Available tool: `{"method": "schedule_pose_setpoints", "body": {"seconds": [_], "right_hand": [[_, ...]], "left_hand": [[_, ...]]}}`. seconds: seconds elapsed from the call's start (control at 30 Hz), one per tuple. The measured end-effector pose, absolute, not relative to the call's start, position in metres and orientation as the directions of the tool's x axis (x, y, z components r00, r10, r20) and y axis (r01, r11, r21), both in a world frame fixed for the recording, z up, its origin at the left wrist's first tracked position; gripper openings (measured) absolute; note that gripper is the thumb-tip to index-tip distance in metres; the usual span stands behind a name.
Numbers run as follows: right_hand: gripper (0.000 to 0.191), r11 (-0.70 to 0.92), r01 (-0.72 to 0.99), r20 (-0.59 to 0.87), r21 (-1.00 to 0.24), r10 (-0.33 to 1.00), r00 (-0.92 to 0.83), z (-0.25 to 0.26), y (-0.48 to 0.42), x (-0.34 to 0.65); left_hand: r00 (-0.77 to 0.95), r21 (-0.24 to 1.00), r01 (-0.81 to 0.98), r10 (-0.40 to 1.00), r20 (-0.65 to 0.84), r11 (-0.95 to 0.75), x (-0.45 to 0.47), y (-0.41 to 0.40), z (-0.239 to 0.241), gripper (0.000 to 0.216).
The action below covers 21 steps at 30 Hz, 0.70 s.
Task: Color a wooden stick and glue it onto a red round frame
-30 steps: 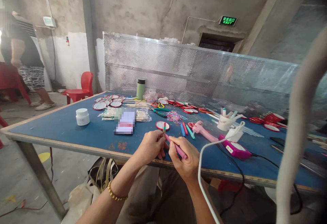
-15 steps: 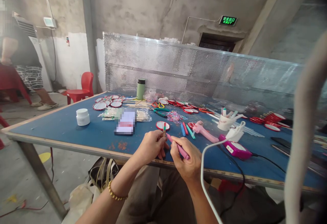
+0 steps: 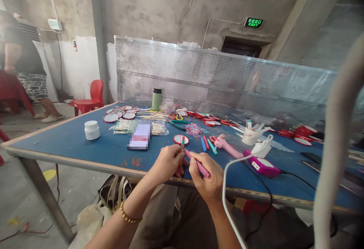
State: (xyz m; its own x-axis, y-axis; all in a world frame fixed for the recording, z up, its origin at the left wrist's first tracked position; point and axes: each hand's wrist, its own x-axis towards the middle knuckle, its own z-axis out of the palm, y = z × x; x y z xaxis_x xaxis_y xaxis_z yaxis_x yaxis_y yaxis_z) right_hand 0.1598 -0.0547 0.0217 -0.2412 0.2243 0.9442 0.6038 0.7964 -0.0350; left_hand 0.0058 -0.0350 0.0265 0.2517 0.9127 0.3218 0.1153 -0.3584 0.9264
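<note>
My left hand (image 3: 167, 162) is closed over the near edge of the blue table (image 3: 71, 143), pinching a thin stick (image 3: 182, 143) that pokes up from its fingers. My right hand (image 3: 207, 178) is closed on a pink marker (image 3: 198, 163) whose tip points at the left hand's fingertips. Just beyond the hands lies a small round red-rimmed mirror (image 3: 180, 139), with loose colored markers (image 3: 207, 143) and a pink tool (image 3: 227, 146) to its right.
On the table stand a white jar (image 3: 91, 129), a green bottle (image 3: 156, 99), a white cup of markers (image 3: 250, 135), more round mirrors (image 3: 119, 113) and a magenta device (image 3: 262, 165) with a white cable (image 3: 227, 188). A perforated metal screen (image 3: 213, 78) backs it. A person (image 3: 25, 59) stands by a red chair (image 3: 89, 97) at far left.
Both hands stay nearly still at the table edge; the right hand with the marker shifts only slightly. The person at far left has moved a little further left.
</note>
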Motion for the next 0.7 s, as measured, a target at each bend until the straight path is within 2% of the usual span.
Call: {"method": "schedule_pose_setpoints", "body": {"seconds": [0.7], "right_hand": [[0.024, 0.805, 0.59, 0.94, -0.063, 0.247, -0.237, 0.021, -0.0564, 0.1603]], "left_hand": [[0.222, 0.937, 0.098, 0.925, 0.309, -0.337, 0.0069, -0.0345, 0.0247, 0.018]]}}
